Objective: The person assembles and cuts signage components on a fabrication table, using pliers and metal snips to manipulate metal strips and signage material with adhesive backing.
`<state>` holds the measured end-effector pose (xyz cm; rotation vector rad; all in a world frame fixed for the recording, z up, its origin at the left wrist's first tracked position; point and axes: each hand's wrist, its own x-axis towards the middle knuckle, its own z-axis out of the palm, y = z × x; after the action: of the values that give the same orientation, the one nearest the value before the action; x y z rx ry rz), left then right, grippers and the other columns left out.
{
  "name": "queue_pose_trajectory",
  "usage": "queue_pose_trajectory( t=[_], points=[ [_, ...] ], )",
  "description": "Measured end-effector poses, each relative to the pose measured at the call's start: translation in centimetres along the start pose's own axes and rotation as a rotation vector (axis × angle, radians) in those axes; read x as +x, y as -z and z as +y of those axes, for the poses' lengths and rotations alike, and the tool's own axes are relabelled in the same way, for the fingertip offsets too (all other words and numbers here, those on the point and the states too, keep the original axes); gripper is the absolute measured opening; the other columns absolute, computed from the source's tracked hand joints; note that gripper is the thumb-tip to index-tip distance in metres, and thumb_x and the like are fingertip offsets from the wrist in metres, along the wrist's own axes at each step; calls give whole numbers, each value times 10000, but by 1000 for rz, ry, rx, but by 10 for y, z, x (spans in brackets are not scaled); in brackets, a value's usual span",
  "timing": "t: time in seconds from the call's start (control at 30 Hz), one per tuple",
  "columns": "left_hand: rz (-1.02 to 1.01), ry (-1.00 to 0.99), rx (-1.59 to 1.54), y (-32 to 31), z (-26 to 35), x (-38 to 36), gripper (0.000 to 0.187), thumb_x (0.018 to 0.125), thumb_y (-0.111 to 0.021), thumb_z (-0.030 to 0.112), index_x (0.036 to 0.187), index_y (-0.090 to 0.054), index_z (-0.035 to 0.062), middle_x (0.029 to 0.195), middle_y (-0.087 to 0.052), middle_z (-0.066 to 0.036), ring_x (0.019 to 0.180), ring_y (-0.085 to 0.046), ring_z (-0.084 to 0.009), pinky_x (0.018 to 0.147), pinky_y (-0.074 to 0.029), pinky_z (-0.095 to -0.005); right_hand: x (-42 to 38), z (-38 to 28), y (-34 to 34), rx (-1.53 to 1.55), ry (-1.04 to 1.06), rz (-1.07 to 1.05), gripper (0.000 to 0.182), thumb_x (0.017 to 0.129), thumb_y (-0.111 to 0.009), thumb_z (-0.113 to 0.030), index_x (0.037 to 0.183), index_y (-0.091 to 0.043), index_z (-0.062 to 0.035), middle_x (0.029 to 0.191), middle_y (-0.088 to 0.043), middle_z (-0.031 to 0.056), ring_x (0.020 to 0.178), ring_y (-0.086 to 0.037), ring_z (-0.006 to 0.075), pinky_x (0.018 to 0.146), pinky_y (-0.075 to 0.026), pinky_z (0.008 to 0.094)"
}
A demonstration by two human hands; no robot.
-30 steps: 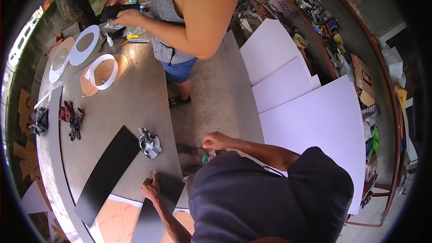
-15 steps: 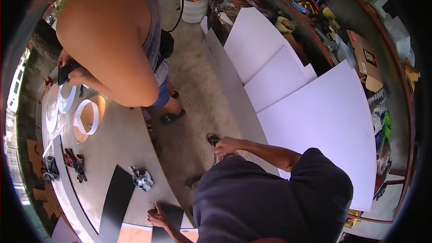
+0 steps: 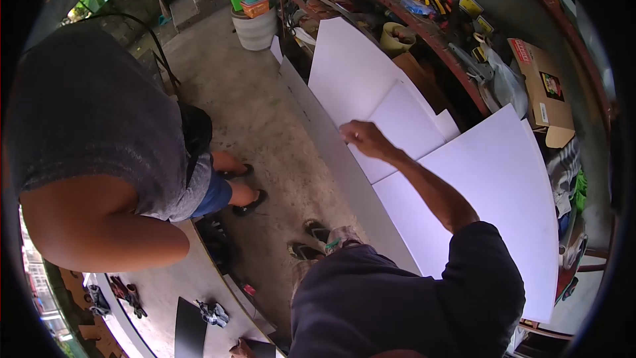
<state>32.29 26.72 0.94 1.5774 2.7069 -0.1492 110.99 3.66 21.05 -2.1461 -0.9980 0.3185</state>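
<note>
My right hand (image 3: 361, 138) is raised at the end of an outstretched arm, in front of the large white panels (image 3: 474, 192). Its fingers are curled in, and nothing shows in them. Low in the view, my left hand (image 3: 242, 349) lies on the grey worktable beside a dark strip (image 3: 264, 349); its fingers look extended, but the bottom edge cuts off much of it. Another dark sheet (image 3: 190, 328) and a crumpled pair of grey gloves (image 3: 213, 313) lie close by on the table.
Another person (image 3: 99, 132) stands at the table on the left. A long grey panel edge (image 3: 331, 152) runs beside the floor. Cluttered shelves (image 3: 424, 0), a cardboard box (image 3: 540, 89) and a white bucket (image 3: 255, 30) stand behind. Reddish gloves (image 3: 128, 295) lie on the table.
My right hand has moved from my waist up and forward toward the white panels. The view has shifted, leaving my left hand lower in it. The other person has turned and looms larger.
</note>
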Motion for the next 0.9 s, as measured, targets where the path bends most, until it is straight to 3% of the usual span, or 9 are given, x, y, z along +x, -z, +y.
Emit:
queue_pose_trajectory(
  t=[0.17, 0.2, 0.27, 0.43, 0.5, 0.53, 0.57, 0.73, 0.9],
  points=[
    [7, 91, 1, -6, 7, -5, 693, 752, -764, 608, 1153, -663, 51, 1155, -623, -199, 1109, -586, -396, 943, -459, -548, 70, 16, 209, -588, 272, 686, 240, 987, -627, -219, 1118, -700, -33, 1128, -693, 213, 1069, -652, 423, 910, -528, 478],
    [8, 109, 5, -6, 4, -8, 696, 753, -761, 608, 1158, -663, 51, 1162, -624, -200, 1114, -586, -395, 946, -458, -548, 87, 48, 263, -698, 222, 546, 353, 997, -598, -334, 1194, -669, -50, 1157, -685, 228, 1109, -635, 430, 972, -498, 496],
    [20, 156, 11, -4, 0, -17, 702, 755, -756, 610, 1169, -664, 50, 1175, -626, -202, 1125, -585, -394, 952, -456, -548, 116, 84, 314, -960, -89, 812, 405, 969, -574, -396, 1191, -660, -68, 1271, -615, 251, 1035, -656, 400, 940, -499, 511],
    [-101, 219, 12, 1, -7, -49, 727, 786, -728, 597, 1253, -638, 48, 1254, -622, -206, 1206, -563, -397, 998, -447, -549, 182, 150, 406, -883, -324, 487, 521, 992, -508, -519, 1289, -626, -108, 1283, -632, 223, 1051, -668, 369, 946, -507, 487],
    [-153, 179, 31, 4, 1, -68, 776, 843, -680, 555, 1390, -561, 18, 1356, -598, -208, 1290, -533, -395, 1069, -421, -551, 208, 228, 453, -1106, 164, 305, 589, 1000, -502, -586, 1263, -630, -75, 1212, -675, 221, 1135, -635, 420, 944, -510, 471],
    [-113, 129, 36, -2, 1, -76, 820, 850, -670, 552, 1429, -525, -10, 1408, -573, -215, 1314, -524, -391, 1086, -420, -524, 213, 244, 458, -1069, -158, 412, 599, 989, -558, -548, 1314, -611, -48, 1222, -670, 220, 1156, -640, 375, 934, -516, 411],
    [-139, 152, 15, 3, 8, -85, 844, 852, -663, 560, 1438, -510, -27, 1437, -558, -211, 1340, -503, -388, 1098, -423, -489, 229, 293, 485, -1309, -24, 199, 661, 937, -658, -542, 1407, -556, -90, 1215, -680, 188, 1150, -647, 335, 865, -557, 418],
    [-35, 344, -96, -5, 15, -123, 662, 844, -668, 495, 1386, -586, 123, 1371, -591, -196, 1277, -535, -405, 1076, -447, -477, 312, 242, 467, -1086, -30, 228, 641, 944, -668, -508, 1403, -553, -75, 1156, -675, 156, 1072, -642, 287, 783, -545, 395],
    [101, 634, -352, -10, 5, -137, 758, 781, -797, 461, 1317, -567, -23, 1366, -505, -297, 1284, -478, -472, 1105, -411, -523, 304, 192, 455, -812, -56, 473, 623, 950, -678, -473, 1398, -550, -60, 1098, -669, 123, 994, -638, 240, 700, -533, 373]
  ],
)
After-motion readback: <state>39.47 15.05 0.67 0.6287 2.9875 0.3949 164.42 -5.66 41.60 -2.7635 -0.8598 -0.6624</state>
